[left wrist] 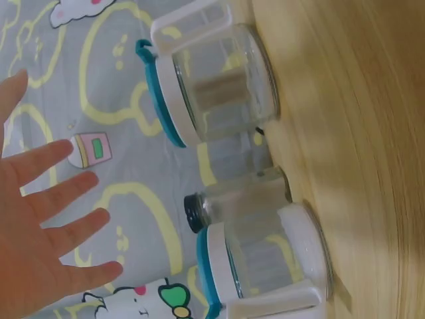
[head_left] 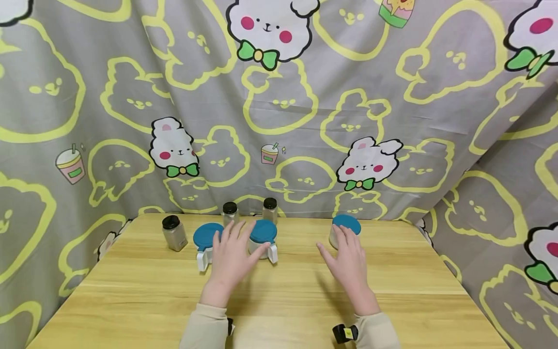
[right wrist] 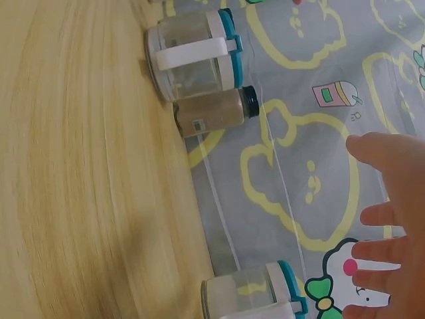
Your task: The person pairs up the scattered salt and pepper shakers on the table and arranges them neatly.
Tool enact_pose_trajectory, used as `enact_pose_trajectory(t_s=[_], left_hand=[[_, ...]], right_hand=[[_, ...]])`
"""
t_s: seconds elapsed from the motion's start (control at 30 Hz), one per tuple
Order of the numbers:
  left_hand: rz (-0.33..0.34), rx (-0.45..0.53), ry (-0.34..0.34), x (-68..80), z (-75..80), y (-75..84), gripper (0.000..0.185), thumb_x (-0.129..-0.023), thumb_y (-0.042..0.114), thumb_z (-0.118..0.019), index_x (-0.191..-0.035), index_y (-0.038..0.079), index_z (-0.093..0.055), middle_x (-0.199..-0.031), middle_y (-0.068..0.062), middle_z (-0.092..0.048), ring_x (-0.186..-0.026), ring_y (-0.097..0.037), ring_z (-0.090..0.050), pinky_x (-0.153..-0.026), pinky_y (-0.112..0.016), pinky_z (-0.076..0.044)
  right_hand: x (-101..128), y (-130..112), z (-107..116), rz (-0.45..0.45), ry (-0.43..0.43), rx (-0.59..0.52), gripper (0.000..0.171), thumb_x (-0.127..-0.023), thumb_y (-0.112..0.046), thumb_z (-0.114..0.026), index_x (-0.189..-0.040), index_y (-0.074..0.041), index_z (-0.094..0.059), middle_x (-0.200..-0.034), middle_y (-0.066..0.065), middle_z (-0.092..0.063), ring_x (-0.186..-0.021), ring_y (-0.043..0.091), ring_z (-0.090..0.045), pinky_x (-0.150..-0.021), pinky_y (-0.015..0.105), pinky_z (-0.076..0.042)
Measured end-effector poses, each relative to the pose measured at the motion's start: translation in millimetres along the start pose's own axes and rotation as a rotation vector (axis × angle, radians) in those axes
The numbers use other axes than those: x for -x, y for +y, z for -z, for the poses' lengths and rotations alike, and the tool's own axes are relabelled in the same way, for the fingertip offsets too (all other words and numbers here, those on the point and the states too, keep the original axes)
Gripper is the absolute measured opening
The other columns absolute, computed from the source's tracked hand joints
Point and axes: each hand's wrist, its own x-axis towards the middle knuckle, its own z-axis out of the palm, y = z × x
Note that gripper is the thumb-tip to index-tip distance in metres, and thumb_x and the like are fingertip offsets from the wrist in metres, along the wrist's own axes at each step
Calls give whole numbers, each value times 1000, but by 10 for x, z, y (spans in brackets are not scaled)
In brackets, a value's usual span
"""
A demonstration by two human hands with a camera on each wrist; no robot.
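Left hand (head_left: pixel 233 257) hovers empty, fingers spread, near the left blue-lidded jar (head_left: pixel 208 236) (11 o'clock from the wearer) and middle blue-lidded jar (head_left: pixel 264 230) (12). Right hand (head_left: pixel 348 261), also empty, is by the right blue-lidded jar (head_left: pixel 347 223) at 1. Reaching stage, I'd guess; grabbing needs curled fingers.

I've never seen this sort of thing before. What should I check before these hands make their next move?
1. Left hand free: ok, it holds nothing.
2. Right hand free: ok, it holds nothing.
3. Left jar, middle jar and right jar lidded: ok.
4. Black-capped bottles upright: ok, all three.
5. Jars grouped together: not ok, the right one stands apart.
6. What the bottles contain: cannot tell.
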Motion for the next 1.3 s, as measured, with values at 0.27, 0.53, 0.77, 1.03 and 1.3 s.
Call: enact_pose_trajectory(t_s=[0.27, 0.53, 0.77, 1.03, 1.3], left_hand=[[-19, 1, 71, -20, 46, -99, 59, -88, 57, -63, -134, 21, -59, -138, -9, -58, -132, -35, -48, -109, -67, -31], [-64, 21, 230, -46, 119, -231, 47, -87, 46, -70, -122, 16, -68, -126, -7, -66, -120, -32, -57, -106, -61, -37], [-63, 64, 335, -40, 191, -380, 39, -83, 36, -76, -115, 13, -72, -116, -9, -71, -111, -34, -61, -99, -60, -42], [-69, 60, 395, -19, 288, -632, 37, -81, 30, -77, -112, 11, -72, -113, -10, -71, -108, -35, -60, -98, -62, -41], [-109, 44, 454, -51, 411, -915, 36, -80, 26, -77, -109, 6, -72, -108, -15, -71, -105, -39, -59, -95, -58, -42]], right_hand=[[-18, 68, 24, -16, 22, -15, 66, -88, -43, -69, -139, -6, -50, -139, 20, -50, -131, 41, -44, -102, 64, -38], [-65, 174, 10, -57, 51, -63, 64, -87, -39, -71, -137, -4, -52, -138, 21, -51, -129, 42, -45, -103, 63, -37], [-91, 293, -14, -96, 119, -108, 65, -85, -34, -74, -136, -1, -52, -136, 25, -50, -129, 45, -43, -105, 63, -35], [-121, 405, -45, -209, 94, -98, 73, -86, -40, -72, -142, -2, -44, -141, 24, -45, -134, 42, -37, -103, 66, -35], [-237, 473, -141, -307, 45, -95, 81, -86, -49, -69, -146, -5, -37, -146, 23, -39, -136, 43, -31, -101, 69, -34]])
